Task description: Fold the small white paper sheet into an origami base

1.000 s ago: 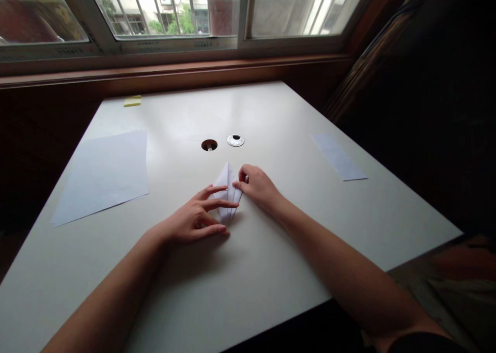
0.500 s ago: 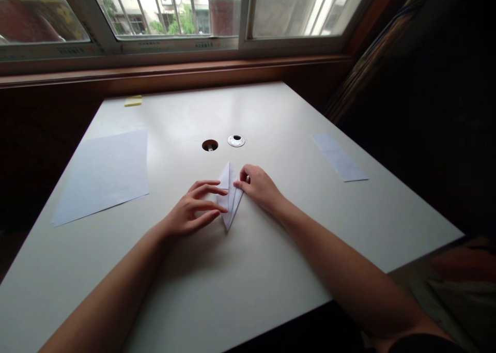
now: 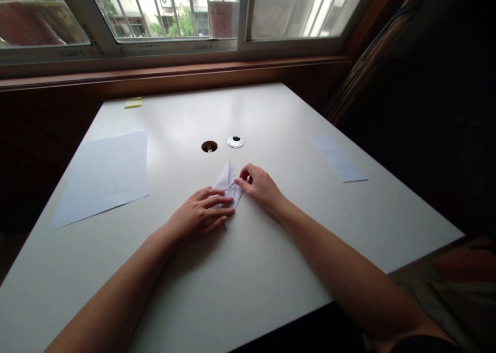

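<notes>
A small piece of folded white paper lies on the table in front of me, its pointed top facing the window. My left hand rests over its lower left part with the fingers stretched out and lying across the folds. The lower tip of the paper shows just below those fingers; the rest of that side is hidden. At the right edge, my right hand pinches the folded paper between thumb and curled forefinger.
White sheets lie at the left of the white table. A paper strip is at the right, a yellow pad at the far left. Beyond the paper are a round hole and a ring-shaped cover. A window stands behind.
My left hand has moved right and settled lower onto the folded paper, covering more of it. The paper's left side looks spread wider. My right hand stays almost in place.
</notes>
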`<control>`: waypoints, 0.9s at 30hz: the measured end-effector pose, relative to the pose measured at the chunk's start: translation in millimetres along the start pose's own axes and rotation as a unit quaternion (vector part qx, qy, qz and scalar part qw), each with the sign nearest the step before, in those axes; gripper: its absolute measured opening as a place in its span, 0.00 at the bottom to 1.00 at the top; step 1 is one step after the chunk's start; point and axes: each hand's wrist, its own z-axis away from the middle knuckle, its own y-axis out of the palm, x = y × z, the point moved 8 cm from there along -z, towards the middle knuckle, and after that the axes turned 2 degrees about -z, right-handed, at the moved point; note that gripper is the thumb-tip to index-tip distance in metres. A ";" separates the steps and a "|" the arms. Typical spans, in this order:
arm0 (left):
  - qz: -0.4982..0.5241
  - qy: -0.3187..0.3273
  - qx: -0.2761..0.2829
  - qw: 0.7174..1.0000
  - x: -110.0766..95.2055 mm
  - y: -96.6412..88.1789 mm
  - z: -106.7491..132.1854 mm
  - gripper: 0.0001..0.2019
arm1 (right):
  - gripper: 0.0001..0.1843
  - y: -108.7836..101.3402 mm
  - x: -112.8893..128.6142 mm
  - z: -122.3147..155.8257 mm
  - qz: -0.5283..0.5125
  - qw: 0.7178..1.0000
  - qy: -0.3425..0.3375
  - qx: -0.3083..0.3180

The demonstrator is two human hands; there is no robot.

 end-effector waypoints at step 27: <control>0.024 0.008 -0.006 1.000 -1.0 -0.3 -0.4 0.17 | 0.06 -5.2 -15.6 -5.8 0.057 0.994 0.040 -0.082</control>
